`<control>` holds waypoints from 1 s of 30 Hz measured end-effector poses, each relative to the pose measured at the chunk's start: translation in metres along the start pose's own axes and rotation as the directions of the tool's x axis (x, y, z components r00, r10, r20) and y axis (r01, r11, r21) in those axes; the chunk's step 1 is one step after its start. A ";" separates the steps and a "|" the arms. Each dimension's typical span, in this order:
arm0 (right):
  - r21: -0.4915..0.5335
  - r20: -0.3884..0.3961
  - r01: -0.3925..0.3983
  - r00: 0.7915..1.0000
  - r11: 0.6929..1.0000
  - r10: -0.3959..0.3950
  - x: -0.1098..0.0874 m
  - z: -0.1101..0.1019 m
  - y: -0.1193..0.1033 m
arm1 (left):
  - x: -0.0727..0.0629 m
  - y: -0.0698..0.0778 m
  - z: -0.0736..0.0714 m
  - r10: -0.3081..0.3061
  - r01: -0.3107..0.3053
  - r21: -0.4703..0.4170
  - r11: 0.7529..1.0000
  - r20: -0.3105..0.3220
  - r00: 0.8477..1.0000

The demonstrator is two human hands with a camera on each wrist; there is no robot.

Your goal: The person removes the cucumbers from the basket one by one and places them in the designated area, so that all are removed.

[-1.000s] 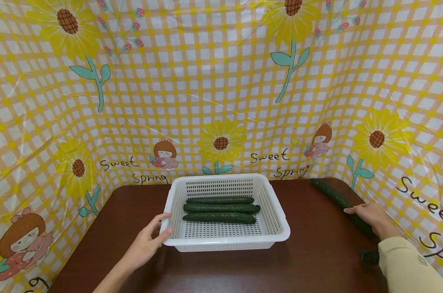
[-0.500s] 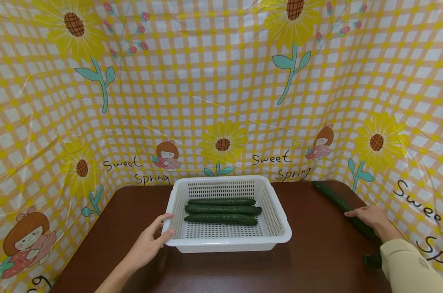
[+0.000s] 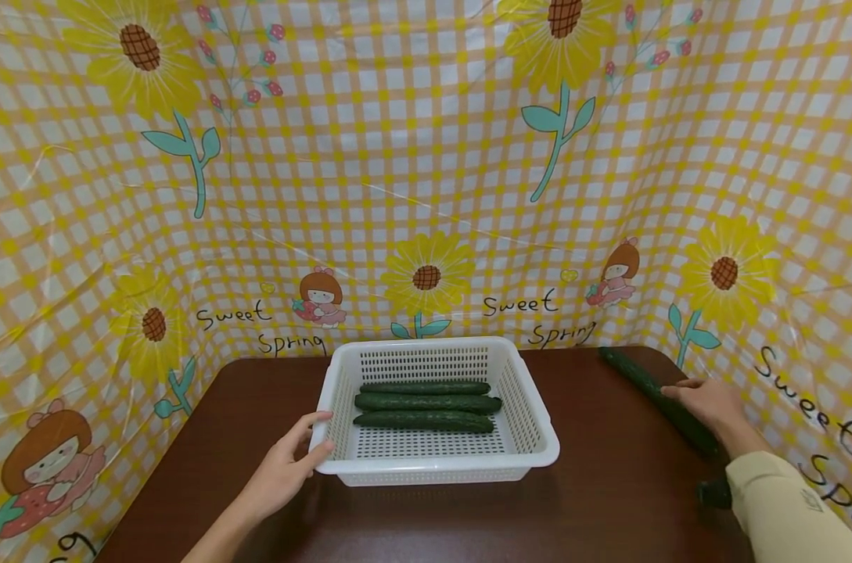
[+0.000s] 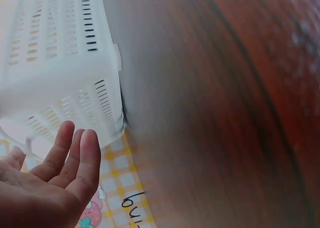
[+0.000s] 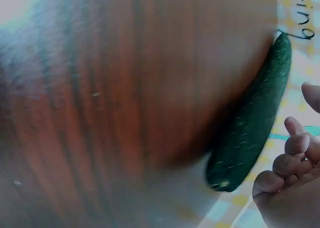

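A white plastic basket (image 3: 436,463) with slotted walls stands in the middle of the table and holds three cucumbers (image 3: 426,421) side by side. My left hand (image 3: 285,465) grips its left rim, thumb and a finger over the edge; in the left wrist view the other fingers (image 4: 89,155) stay outside the wall. To the right, a long cucumber (image 3: 637,371) lies slantwise on the table. My right hand (image 3: 710,407) is just over it, and the right wrist view shows loosely curled fingers (image 5: 270,182) apart from a cucumber (image 5: 250,118).
Another cucumber (image 3: 713,494) lies near my right forearm, mostly hidden by the beige sleeve (image 3: 785,500). The dark brown table (image 3: 609,485) is enclosed at the back and sides by a yellow checked cloth (image 3: 426,156) with sunflowers.
My right hand has risen slightly off the long cucumber, and more of the cucumber shows beneath it. The left hand and the basket stay where they were.
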State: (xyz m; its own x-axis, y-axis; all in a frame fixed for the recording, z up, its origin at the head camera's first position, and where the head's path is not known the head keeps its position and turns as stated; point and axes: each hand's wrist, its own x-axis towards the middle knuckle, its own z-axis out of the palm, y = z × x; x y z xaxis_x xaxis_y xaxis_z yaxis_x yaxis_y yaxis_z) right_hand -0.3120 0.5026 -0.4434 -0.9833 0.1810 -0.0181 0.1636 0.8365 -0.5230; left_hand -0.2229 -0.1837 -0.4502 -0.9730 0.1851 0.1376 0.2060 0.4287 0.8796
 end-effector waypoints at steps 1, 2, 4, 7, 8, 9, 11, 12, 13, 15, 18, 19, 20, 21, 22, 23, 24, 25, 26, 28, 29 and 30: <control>0.006 -0.009 0.006 1.000 1.000 -0.006 0.001 -0.001 -0.002 | 0.000 0.000 0.000 -0.003 0.003 0.000 1.000 0.000 1.000; 0.013 -0.011 0.010 1.000 1.000 -0.010 0.002 -0.002 -0.005 | 0.000 0.000 0.000 -0.004 0.004 0.000 1.000 -0.002 1.000; 0.010 -0.003 0.025 1.000 1.000 -0.025 0.004 -0.005 -0.012 | 0.000 -0.001 0.000 -0.006 0.006 0.002 1.000 -0.005 1.000; -0.009 0.010 0.059 0.998 0.998 -0.059 0.005 -0.008 -0.024 | 0.000 0.000 0.000 -0.004 0.004 0.004 1.000 -0.001 1.000; -0.013 0.011 0.075 0.997 0.997 -0.074 0.005 -0.008 -0.028 | 0.000 0.000 0.000 -0.004 0.004 0.007 1.000 0.001 1.000; -0.016 0.007 0.090 0.996 0.996 -0.090 0.005 -0.008 -0.032 | 0.000 0.000 0.000 -0.004 0.004 0.007 1.000 0.004 1.000; -0.006 0.006 0.116 0.993 0.993 -0.116 0.005 -0.008 -0.041 | 0.000 0.001 -0.001 -0.003 0.003 0.010 1.000 0.007 1.000; 0.003 0.007 0.124 0.992 0.992 -0.124 0.006 -0.008 -0.046 | 0.000 0.001 -0.001 -0.003 0.003 0.010 1.000 0.008 1.000; 0.005 0.008 0.134 0.991 0.991 -0.134 0.006 -0.008 -0.050 | 0.000 0.001 -0.001 -0.005 0.005 0.012 1.000 0.009 1.000; -0.005 0.014 0.151 0.989 0.989 -0.151 0.006 -0.009 -0.059 | 0.000 0.001 -0.001 -0.006 0.006 0.010 1.000 0.005 1.000; -0.028 0.015 0.172 0.985 0.985 -0.171 0.007 -0.011 -0.072 | 0.000 0.001 0.000 -0.001 0.001 0.017 1.000 0.002 1.000; -0.033 0.016 0.182 0.983 0.983 -0.182 0.008 -0.012 -0.076 | 0.000 0.001 0.000 0.001 -0.001 0.020 1.000 0.001 1.000; -0.027 0.020 0.187 0.982 0.982 -0.187 0.008 -0.012 -0.081 | 0.000 0.001 0.000 0.003 -0.003 0.021 1.000 0.000 1.000; -0.025 0.023 0.192 0.981 0.981 -0.192 0.008 -0.013 -0.086 | 0.000 0.000 0.000 0.003 -0.003 0.024 1.000 0.000 1.000; -0.024 0.020 0.198 0.980 0.980 -0.198 0.009 -0.013 -0.091 | 0.000 0.000 0.000 0.005 -0.005 0.024 1.000 -0.001 1.000; -0.022 0.020 0.201 0.980 0.979 -0.200 0.009 -0.014 -0.096 | 0.000 0.000 0.000 0.007 -0.007 0.022 1.000 -0.003 1.000; -0.021 0.018 0.210 0.978 0.977 -0.210 0.009 -0.014 -0.101 | 0.000 0.000 0.000 0.006 -0.006 0.023 1.000 -0.005 1.000; -0.012 0.019 0.220 0.975 0.975 -0.220 0.009 -0.014 -0.105 | 0.000 0.000 0.000 0.006 -0.006 0.022 1.000 -0.006 1.000; -0.010 0.016 0.224 0.974 0.974 -0.224 0.009 -0.014 -0.110 | 0.000 -0.001 0.000 0.007 -0.007 0.023 1.000 -0.005 1.000; -0.027 0.005 0.249 0.969 0.968 -0.249 0.008 -0.014 -0.119 | -0.001 -0.001 0.000 0.011 -0.011 0.026 1.000 -0.004 1.000; -0.037 0.002 0.263 0.965 0.964 -0.264 0.009 -0.013 -0.123 | -0.001 -0.001 0.000 0.012 -0.012 0.029 1.000 -0.002 1.000; -0.048 0.000 0.282 0.959 0.958 -0.282 0.009 -0.013 -0.126 | -0.001 -0.001 0.000 0.014 -0.014 0.031 0.999 0.001 1.000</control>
State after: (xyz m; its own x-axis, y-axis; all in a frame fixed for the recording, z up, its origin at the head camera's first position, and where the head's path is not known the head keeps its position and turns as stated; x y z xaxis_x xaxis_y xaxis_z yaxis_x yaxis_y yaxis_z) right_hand -0.3403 0.4050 -0.3669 -0.9896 -0.0620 0.1301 -0.1162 0.8773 -0.4657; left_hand -0.2224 -0.1844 -0.4515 -0.9699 0.1919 0.1498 0.2230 0.4531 0.8631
